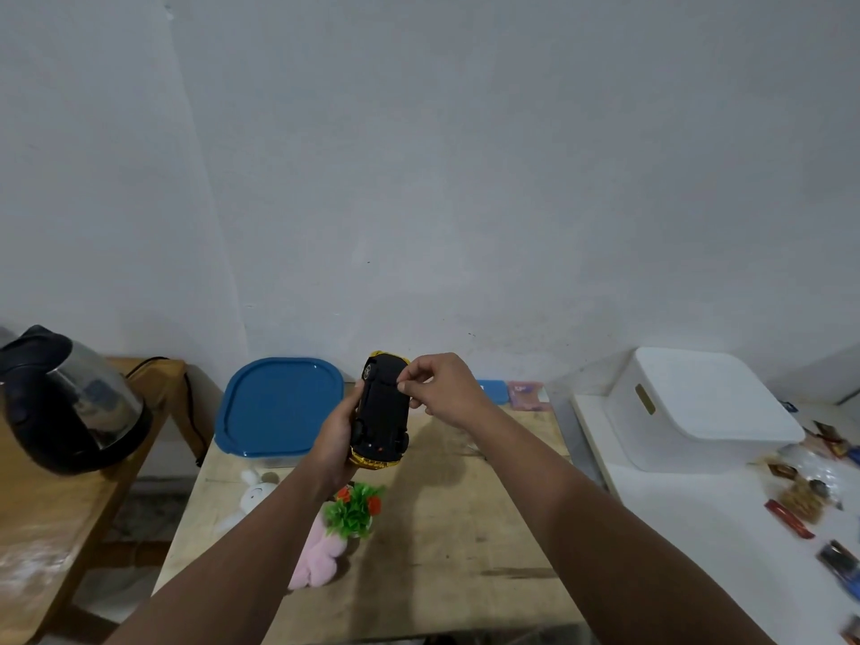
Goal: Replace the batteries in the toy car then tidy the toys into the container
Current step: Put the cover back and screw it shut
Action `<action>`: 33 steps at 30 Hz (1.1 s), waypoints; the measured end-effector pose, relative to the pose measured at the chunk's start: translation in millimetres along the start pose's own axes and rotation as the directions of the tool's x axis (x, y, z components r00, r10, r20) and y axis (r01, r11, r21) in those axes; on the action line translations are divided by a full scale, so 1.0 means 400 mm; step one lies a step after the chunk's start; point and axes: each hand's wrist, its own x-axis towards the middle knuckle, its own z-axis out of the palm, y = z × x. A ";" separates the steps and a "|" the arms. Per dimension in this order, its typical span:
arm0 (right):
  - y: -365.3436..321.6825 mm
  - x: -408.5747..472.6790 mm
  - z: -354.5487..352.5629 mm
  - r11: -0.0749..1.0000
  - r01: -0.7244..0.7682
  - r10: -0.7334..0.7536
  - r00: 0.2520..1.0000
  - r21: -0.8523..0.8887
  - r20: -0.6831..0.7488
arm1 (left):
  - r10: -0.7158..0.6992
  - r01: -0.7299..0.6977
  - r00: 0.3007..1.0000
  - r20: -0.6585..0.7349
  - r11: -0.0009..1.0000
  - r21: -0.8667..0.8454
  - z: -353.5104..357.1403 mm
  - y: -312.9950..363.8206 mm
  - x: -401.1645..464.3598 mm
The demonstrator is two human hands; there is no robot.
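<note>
1. A bare, pale grey wall (pixel 419 179) fills most of the view, plain apart from a few small marks.
2. Below it stands a light wooden surface (pixel 465 528), scuffed and stained in places.
3. The toy car (pixel 381 412) is held up in the air above this surface, belly up, its black underside facing the camera and gold bodywork showing at both ends.
4. The left hand (pixel 335 439) is wrapped around the car's left side, gripping it from beneath.
5. The right hand (pixel 437 388) is pinched shut, thumb and forefinger meeting at the car's upper right edge; whatever it nips there is too small to make out.
6. At the back of the surface sits a clear container with a blue lid (pixel 279 405), closed.
7. Nearer the camera lie a white rabbit toy (pixel 253 498), a small green plant with red flowers (pixel 356 507) and a pink plush toy (pixel 316 556), partly hidden by the left forearm.
8. To the left, a separate wooden table (pixel 37 505) carries a black and steel kettle (pixel 70 402).
9. To the right, a white counter (pixel 675 528) bears a white lidded box (pixel 698 407) and scattered snack wrappers (pixel 800 500).
</note>
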 end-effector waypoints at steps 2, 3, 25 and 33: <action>-0.006 0.008 0.000 0.993 0.041 -0.043 0.999 -0.108 -0.016 | 0.001 -0.001 1.000 0.003 1.000 0.000 0.003 0.003 -0.001; -0.009 0.012 -0.001 0.990 0.044 -0.046 0.999 -0.137 -0.010 | 0.004 -0.004 1.000 0.003 1.000 0.008 0.006 0.006 -0.001; -0.006 0.001 -0.009 0.998 -0.062 0.062 0.998 -0.026 0.028 | 0.083 -0.089 0.996 0.045 0.982 0.166 -0.018 -0.002 0.014; 0.032 0.002 -0.020 0.991 -0.127 0.126 0.992 0.046 0.017 | 0.029 -0.047 0.996 0.089 0.978 0.205 -0.026 -0.019 0.033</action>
